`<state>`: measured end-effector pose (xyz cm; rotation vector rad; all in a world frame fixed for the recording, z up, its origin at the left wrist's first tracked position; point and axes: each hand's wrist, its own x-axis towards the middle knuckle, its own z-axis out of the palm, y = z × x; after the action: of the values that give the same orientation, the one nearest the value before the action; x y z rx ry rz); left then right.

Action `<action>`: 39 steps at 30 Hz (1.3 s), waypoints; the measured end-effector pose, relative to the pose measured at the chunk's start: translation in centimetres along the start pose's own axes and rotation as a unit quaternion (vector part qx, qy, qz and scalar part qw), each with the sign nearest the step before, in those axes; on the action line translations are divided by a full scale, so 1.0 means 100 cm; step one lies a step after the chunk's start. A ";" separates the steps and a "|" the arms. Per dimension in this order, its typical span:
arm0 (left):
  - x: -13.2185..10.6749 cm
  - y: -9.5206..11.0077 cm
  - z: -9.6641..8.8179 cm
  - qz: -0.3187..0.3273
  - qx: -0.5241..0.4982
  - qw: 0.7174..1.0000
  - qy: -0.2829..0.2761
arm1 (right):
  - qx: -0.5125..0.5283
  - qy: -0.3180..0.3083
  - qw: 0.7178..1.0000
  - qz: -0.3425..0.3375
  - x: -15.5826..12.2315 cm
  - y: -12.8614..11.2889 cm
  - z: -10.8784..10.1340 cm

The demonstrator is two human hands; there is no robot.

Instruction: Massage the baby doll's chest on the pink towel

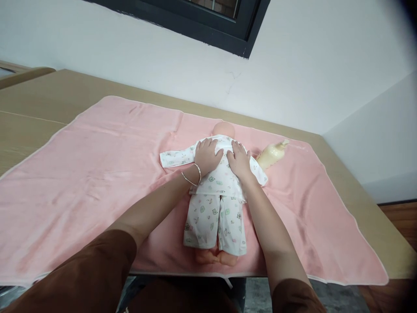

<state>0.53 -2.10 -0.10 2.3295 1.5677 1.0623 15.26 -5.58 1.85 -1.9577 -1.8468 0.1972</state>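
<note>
A baby doll [215,184] in a white printed top and trousers lies stretched out on a pink blanket [91,174], its head away from me and its feet at the near edge. My left hand [207,155] rests flat on the left side of the doll's upper body, fingers spread. On the right side of the upper body, my right hand [239,161] lies flat in the same way, its thumb close to the left one. Neither hand grips anything. A bracelet [195,176] circles my left wrist.
A cream pump bottle [272,154] lies on its side on the blanket, right of the doll beside its sleeve. Under the blanket is a wooden table [345,174]. A white wall [182,65] with a dark window frame [208,32] rises behind it.
</note>
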 end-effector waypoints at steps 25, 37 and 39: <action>-0.012 0.012 -0.002 0.034 0.077 0.995 0.053 | -0.158 0.110 0.981 -0.013 -0.022 -0.031 -0.005; -0.005 0.005 0.000 0.087 0.055 0.994 0.039 | -0.131 0.043 0.989 -0.047 -0.013 -0.021 -0.008; -0.009 0.008 0.000 0.084 0.055 0.993 0.054 | -0.161 0.081 0.983 -0.038 -0.020 -0.029 -0.006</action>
<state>0.94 -3.21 -0.14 2.5567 1.5232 1.1859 12.69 -7.65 3.18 -2.0337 -1.9344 -0.2941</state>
